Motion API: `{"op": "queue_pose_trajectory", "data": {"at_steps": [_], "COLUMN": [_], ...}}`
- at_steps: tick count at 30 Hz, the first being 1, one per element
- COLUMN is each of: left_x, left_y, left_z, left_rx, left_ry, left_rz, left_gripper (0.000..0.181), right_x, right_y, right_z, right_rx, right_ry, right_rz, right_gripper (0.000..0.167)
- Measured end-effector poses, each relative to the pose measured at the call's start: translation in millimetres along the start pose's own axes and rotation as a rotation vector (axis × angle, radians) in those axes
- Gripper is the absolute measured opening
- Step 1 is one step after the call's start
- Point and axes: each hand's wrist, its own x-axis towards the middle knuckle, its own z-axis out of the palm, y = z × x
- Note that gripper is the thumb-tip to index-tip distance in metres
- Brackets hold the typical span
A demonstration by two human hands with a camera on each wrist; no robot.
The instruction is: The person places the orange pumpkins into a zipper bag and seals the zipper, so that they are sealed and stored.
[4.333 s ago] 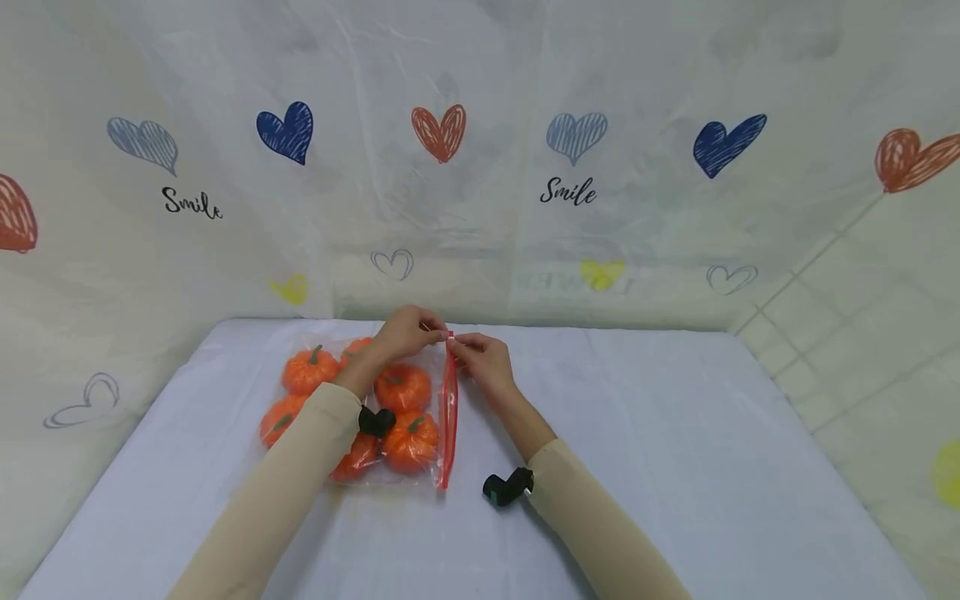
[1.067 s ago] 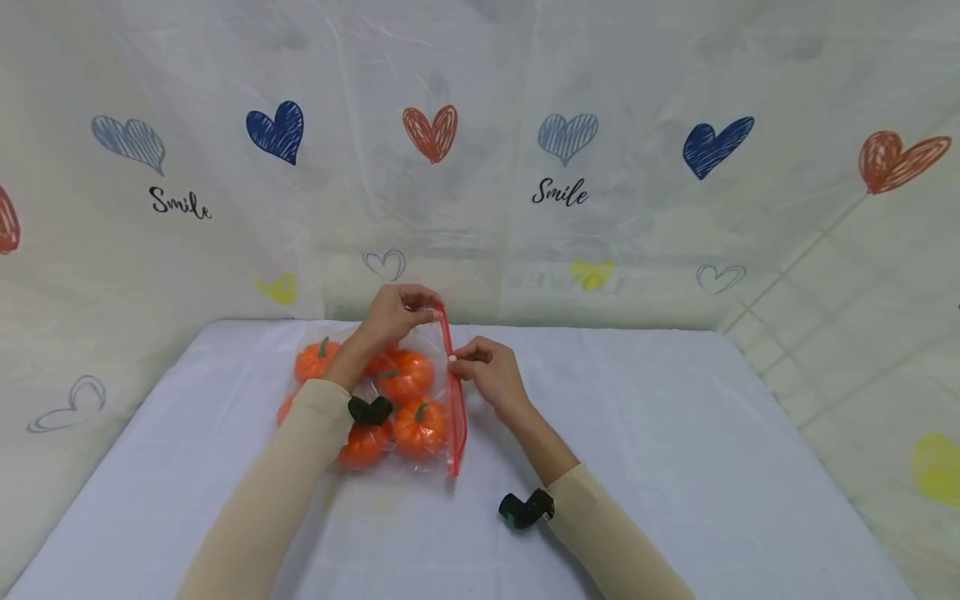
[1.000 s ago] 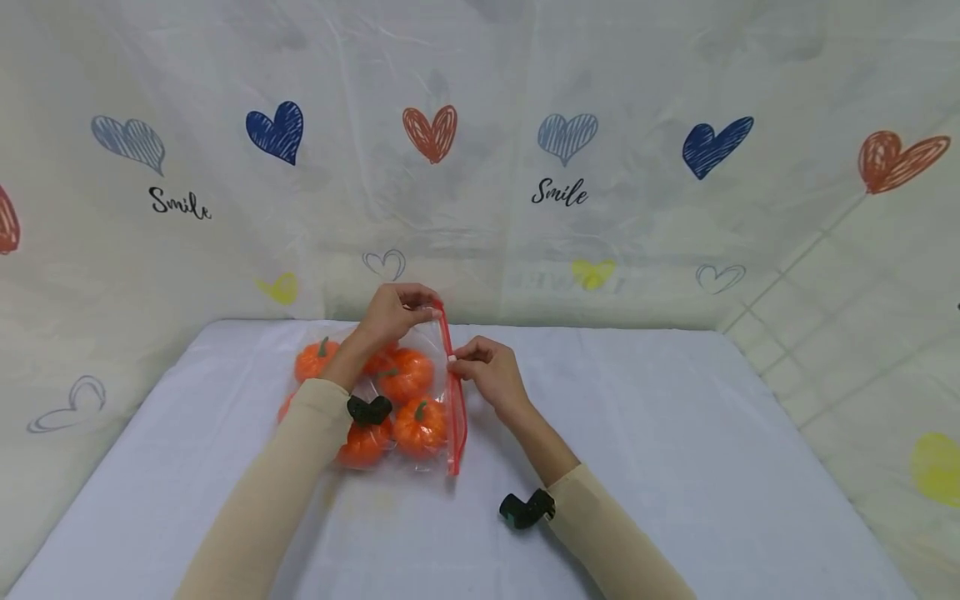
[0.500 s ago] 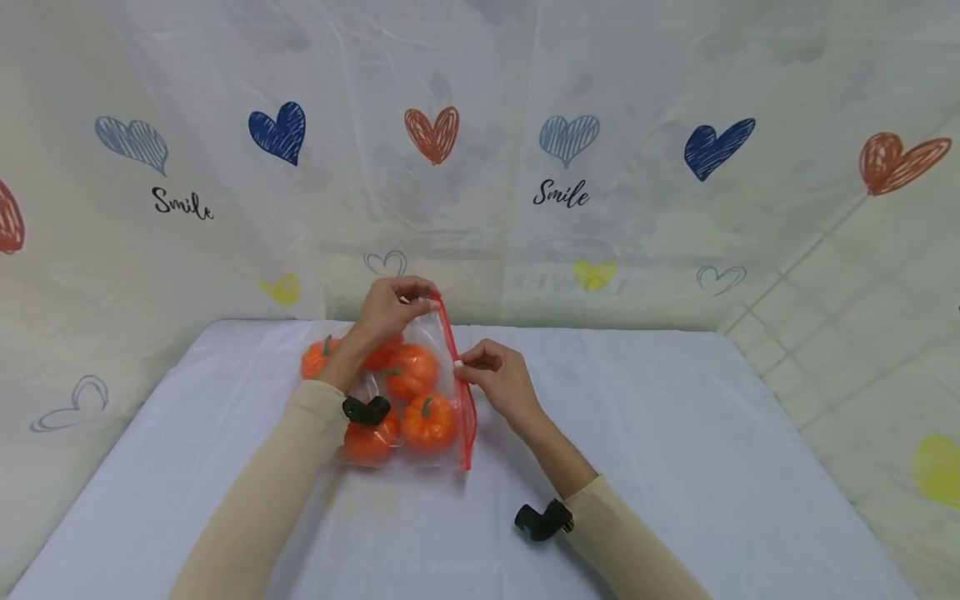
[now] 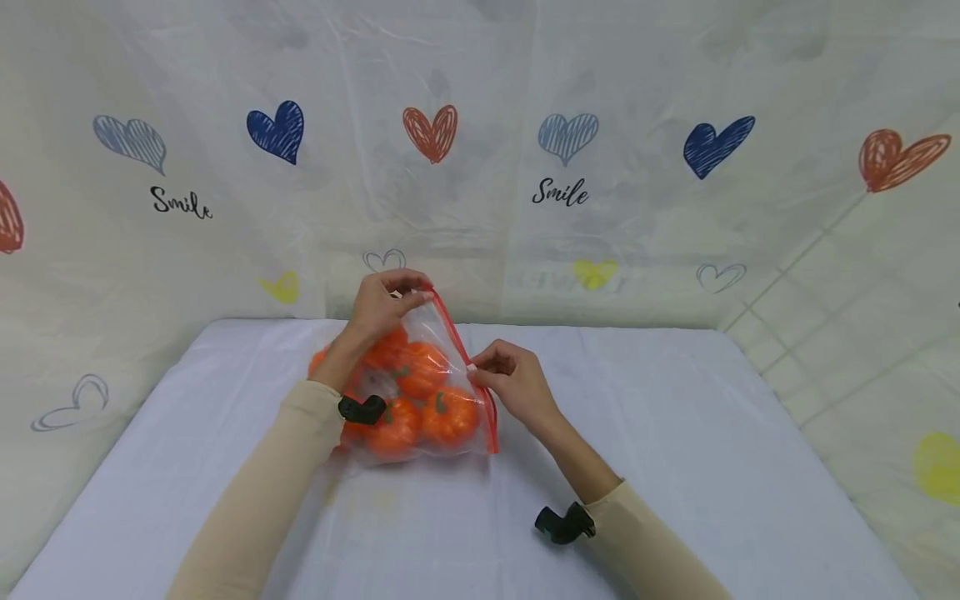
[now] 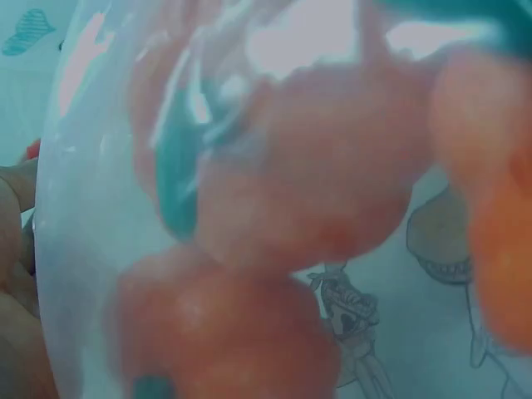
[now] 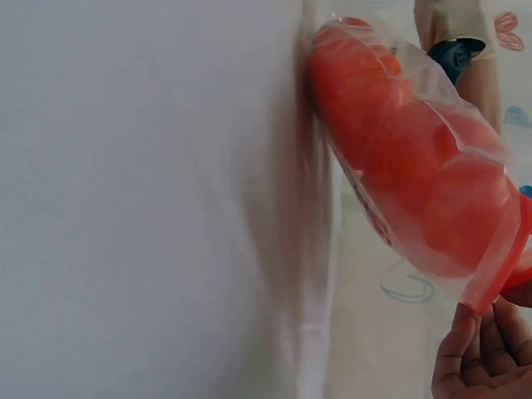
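Observation:
A clear zip bag [image 5: 438,333] with a red zip strip [image 5: 450,323] holds several small orange pumpkins [image 5: 450,417] with green stems. My left hand [image 5: 381,304] pinches the far end of the strip, raised above the table's back edge. Partway down the strip, my right hand [image 5: 521,379] pinches a small white slider [image 5: 472,369] between thumb and forefinger. In the right wrist view the bag slants, its zip end lifted off the table, and the right hand [image 7: 486,353] grips at the red strip. Blurred pumpkins [image 6: 299,174] fill the left wrist view; my left forearm hides part of the bag.
A white cloth covers the table [image 5: 675,450]. Behind it hangs a pale backdrop [image 5: 487,242] printed with hearts and "Smile". Black wrist cameras sit at the left cuff [image 5: 362,409] and right cuff [image 5: 566,523].
The left hand has risen slightly with the strip's far end. My right hand has drawn the slider down along the strip, toward the near right. The bag has tilted up and its pumpkins have shifted right.

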Motion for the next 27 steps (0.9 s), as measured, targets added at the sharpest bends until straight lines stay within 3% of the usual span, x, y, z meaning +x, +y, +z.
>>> {"op": "queue_pose_trajectory", "data": {"at_steps": [10,18,27], "left_x": [1.3,-0.4,-5.8], "left_y": [-5.3,-8.2,-18.7], "left_z": [-4.9,-9.0,-24.4], "left_rx": [0.009,-0.009,-0.106], "left_ry": [0.048,0.032,0.066], "left_rz": [0.003,-0.035,-0.064], "left_gripper": [0.020,0.020,0.024], "right_x": [-8.3,-14.9,-30.6], "right_y": [1.4,1.6,5.7], "right_z": [-9.5,-16.5,-27.8], "right_rx": [-0.030,-0.023,-0.023], "right_ry": [-0.013,-0.006,-0.023], "right_rz": [0.012,0.047,0.061], "right_gripper": [0.007,0.007,0.006]}}
